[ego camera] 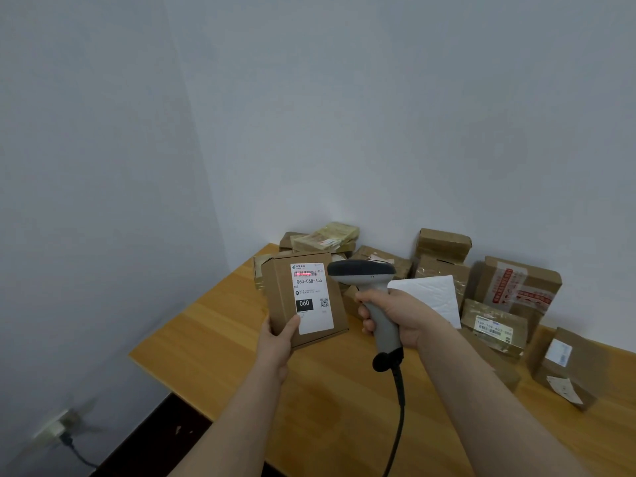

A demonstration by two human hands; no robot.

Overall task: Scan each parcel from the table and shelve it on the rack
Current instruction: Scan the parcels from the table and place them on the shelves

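Note:
My left hand (279, 339) grips the lower left corner of a small brown cardboard parcel (285, 297), held upright above the wooden table (213, 339). Its white shipping label (311, 297) faces me and reads 060-06B-A05. A red scan line lies across the barcode at the label's top. My right hand (395, 315) grips the handle of a grey barcode scanner (368, 280), whose dark head points left at the label from close by. The scanner's black cable (399, 407) hangs down between my forearms.
Several brown parcels are piled along the wall at the table's back and right, among them a taped box (519, 287), a labelled flat parcel (494, 327) and a white padded envelope (433, 294). A wall socket with a plug (55, 432) sits low on the left.

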